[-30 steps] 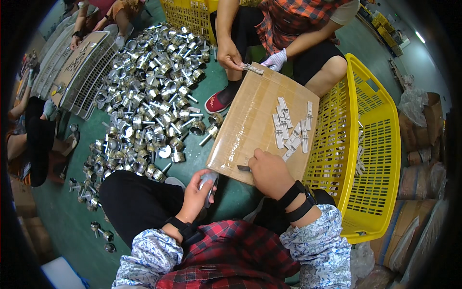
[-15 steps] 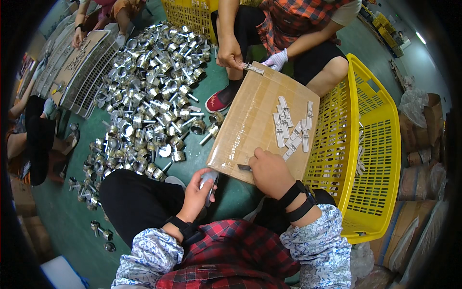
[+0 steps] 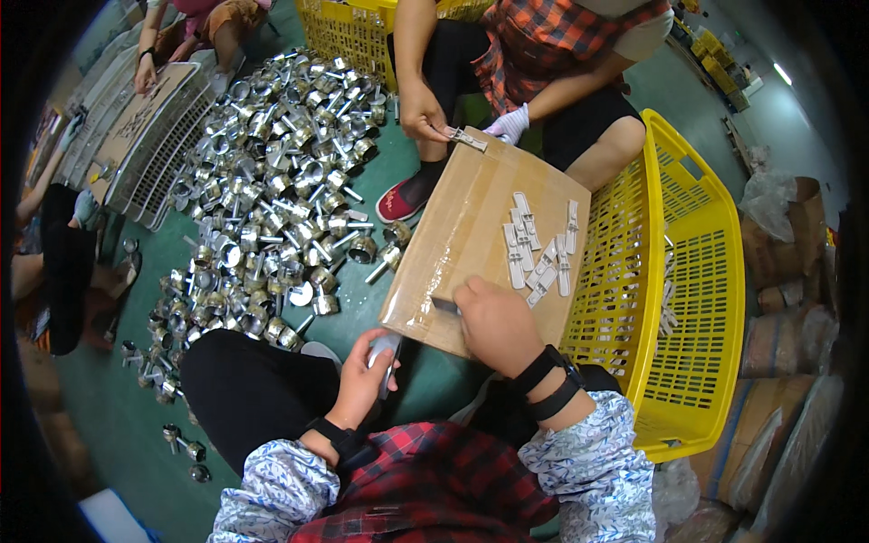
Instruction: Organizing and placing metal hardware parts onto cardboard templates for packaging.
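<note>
My left hand (image 3: 358, 387) is closed around a pale grey flat piece (image 3: 386, 355) beside the near left corner of a cardboard box (image 3: 430, 262). Over the near part of the box top, my right hand (image 3: 500, 328) is shut on a dark flat strip (image 3: 444, 305); its other end is hidden in my fingers. Several small grey-white slotted parts (image 3: 543, 271) lie in a loose group on the right half of the box. At the far edge a co-worker's bare hand (image 3: 425, 113) holds a similar part (image 3: 467, 138), and their gloved hand (image 3: 510, 125) is beside the box.
To my left a large heap of shiny metal cups with stems (image 3: 272, 190) covers the green floor. Close on the right stands a yellow slotted basket (image 3: 701, 362) with more parts inside. Another yellow basket (image 3: 348, 36) is behind the heap. Other people work at the far left.
The whole view has shifted slightly. My right hand and the dark strip have moved a little left and up over the box. The left hand keeps its hold on the grey piece.
</note>
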`<state>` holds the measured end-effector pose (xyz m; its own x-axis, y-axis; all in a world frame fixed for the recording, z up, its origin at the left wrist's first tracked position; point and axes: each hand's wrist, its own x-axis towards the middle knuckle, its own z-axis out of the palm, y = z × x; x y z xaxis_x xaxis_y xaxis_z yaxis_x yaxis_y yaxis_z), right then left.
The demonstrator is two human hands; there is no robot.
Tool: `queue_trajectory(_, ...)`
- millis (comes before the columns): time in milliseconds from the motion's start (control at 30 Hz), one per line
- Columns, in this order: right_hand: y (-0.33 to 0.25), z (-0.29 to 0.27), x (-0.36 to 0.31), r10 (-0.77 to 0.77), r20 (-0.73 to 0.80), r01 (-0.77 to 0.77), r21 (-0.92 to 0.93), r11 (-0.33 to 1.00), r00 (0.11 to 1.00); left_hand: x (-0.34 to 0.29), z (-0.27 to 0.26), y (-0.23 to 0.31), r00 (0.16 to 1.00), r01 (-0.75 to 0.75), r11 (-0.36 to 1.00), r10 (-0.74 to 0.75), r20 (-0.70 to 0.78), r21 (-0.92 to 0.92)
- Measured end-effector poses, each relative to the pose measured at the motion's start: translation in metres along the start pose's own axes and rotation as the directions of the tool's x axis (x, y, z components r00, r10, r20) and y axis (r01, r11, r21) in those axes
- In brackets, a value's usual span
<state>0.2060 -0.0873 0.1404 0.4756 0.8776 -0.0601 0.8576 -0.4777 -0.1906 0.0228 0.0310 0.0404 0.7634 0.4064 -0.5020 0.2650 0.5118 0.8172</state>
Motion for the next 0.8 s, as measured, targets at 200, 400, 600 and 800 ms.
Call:
queue_trajectory(200, 0.011, 0.009, 0.052, -0.144, -0.421, 0.147, -0.024, 0.989, 0.896, -0.001, 0.002, 0.002, 1.000, 0.005, 1.000, -0.005, -0.026, 0.020)
queue_trajectory(400, 0.017, 0.027, 0.088, -0.233, -0.435, 0.211, -0.099, 0.973, 0.870, -0.002, 0.001, 0.005, 0.999, 0.021, 1.000, -0.021, -0.025, 0.014)
queue_trajectory(600, 0.030, 0.032, 0.092, -0.233, -0.383, 0.203, -0.117, 0.972, 0.894, 0.000, 0.003, 0.007, 0.999, 0.037, 0.999, -0.037, -0.001, -0.030)
queue_trajectory(800, 0.025, 0.031, 0.091, -0.226, -0.361, 0.204, -0.099, 0.974, 0.905, -0.004, 0.002, 0.009, 1.000, 0.018, 0.999, -0.018, -0.004, -0.031)
